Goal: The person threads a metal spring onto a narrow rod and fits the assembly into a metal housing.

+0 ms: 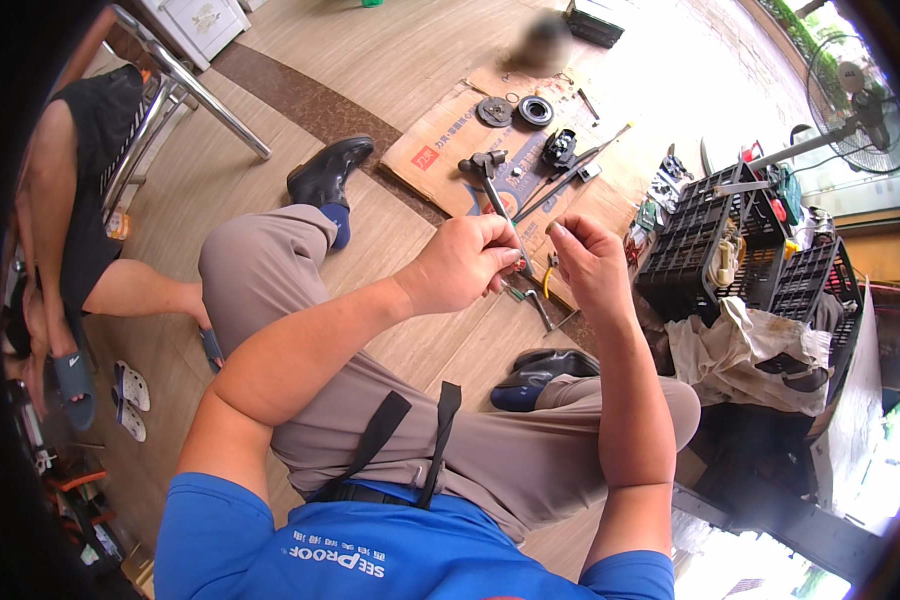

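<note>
My left hand (pixel 460 263) is closed in a pinch, with a small bit of red showing at its fingertips; what it holds is too small to name. Just to its right, my right hand (pixel 592 262) has thumb and forefinger pressed together on a tiny dull piece I cannot make out. The two hands are apart. Behind my left fingers a hammer (pixel 492 185) shows, its head on the cardboard side and its handle running down between my hands. Below them are yellow-handled pliers (pixel 550 274).
Flattened cardboard (pixel 418 158) bears a dark disc (pixel 494 112), a black ring-shaped part (pixel 535 110), a black mechanical part (pixel 562 148) and several long tools. Black crates (pixel 685 235) with a cloth (pixel 750 345) stand right, near a fan (pixel 860 105). Another person's leg (pixel 140 287) is at left.
</note>
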Demonstrator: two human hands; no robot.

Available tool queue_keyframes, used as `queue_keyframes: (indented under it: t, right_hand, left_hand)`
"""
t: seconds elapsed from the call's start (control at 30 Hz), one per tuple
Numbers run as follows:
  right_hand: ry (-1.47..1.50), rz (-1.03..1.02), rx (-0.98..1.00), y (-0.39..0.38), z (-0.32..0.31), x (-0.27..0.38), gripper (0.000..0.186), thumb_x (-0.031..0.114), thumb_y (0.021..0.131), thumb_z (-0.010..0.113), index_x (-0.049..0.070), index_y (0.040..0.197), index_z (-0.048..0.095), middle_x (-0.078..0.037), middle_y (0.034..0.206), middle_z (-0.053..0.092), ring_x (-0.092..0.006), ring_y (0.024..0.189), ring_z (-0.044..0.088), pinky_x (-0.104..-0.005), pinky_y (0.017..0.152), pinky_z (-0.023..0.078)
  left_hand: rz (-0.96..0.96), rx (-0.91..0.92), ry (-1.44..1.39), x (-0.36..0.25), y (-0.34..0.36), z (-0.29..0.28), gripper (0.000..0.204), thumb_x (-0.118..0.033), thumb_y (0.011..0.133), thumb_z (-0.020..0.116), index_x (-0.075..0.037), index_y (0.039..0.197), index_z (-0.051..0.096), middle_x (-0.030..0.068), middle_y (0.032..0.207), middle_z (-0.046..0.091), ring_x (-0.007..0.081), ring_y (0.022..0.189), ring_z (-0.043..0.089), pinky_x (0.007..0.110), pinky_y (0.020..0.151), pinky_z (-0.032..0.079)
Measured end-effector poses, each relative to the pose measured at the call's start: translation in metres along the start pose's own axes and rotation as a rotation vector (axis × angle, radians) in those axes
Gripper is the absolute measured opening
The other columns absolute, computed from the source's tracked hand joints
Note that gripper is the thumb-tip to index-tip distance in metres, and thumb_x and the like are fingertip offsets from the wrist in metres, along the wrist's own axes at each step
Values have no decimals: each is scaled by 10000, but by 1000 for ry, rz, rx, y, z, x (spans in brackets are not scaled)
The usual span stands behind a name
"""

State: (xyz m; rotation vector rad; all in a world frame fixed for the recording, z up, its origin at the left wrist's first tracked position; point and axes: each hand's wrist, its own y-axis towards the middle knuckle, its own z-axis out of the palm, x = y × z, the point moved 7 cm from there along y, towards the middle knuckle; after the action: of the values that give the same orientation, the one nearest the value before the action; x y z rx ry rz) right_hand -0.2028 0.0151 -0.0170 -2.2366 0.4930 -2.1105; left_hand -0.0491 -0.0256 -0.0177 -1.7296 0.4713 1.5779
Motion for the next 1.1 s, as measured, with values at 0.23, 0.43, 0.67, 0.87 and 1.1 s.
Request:
queue_keyframes:
  t: [0.23, 0.43, 0.67, 0.87, 1.1]
  right_hand:
    - [10, 137, 87, 2, 3, -23, 155, 148, 952, 590, 20, 887, 650, 73, 678, 501, -20, 559, 403, -201, 488, 316]
    - [-108, 229, 4, 1, -2, -29, 194, 170, 950, 591, -12, 967, 655, 9, 723, 597, -60, 562, 537, -215, 503, 416]
    - [47, -221, -71, -8, 15, 6, 224, 50, 947, 565, 14, 1165, 602, -26, 1048, 647, -95, 739, 621, -204, 624, 487]
    - [194, -75, 110, -9, 46, -12, 173, 109, 955, 584, -7, 1081, 607, -33, 861, 641, -72, 688, 600, -216, 616, 501]
    - [57, -63, 68, -13, 42, -10, 115, 106, 943, 603, -7, 940, 624, 7, 680, 577, -57, 588, 533, -210, 532, 442]
  left_hand:
    - [30, -44, -251, 1, 7, -17, 95, -83, 961, 540, -5, 916, 572, 30, 761, 597, 81, 607, 574, 228, 542, 490]
    - [16, -183, -243, 0, 6, -28, 108, -86, 968, 530, -8, 906, 573, 24, 740, 585, 80, 593, 556, 236, 546, 489]
    - [-4, -178, -176, 1, 6, -23, 116, -96, 971, 532, -7, 912, 576, 19, 733, 583, 73, 594, 558, 229, 543, 488]
    - [15, -176, -235, 2, 5, -24, 109, -91, 969, 534, -8, 911, 578, 21, 734, 593, 73, 595, 562, 228, 539, 490]
    - [4, -181, -213, 4, 7, -23, 106, -82, 966, 536, -4, 909, 580, 25, 734, 593, 72, 592, 560, 231, 537, 494]
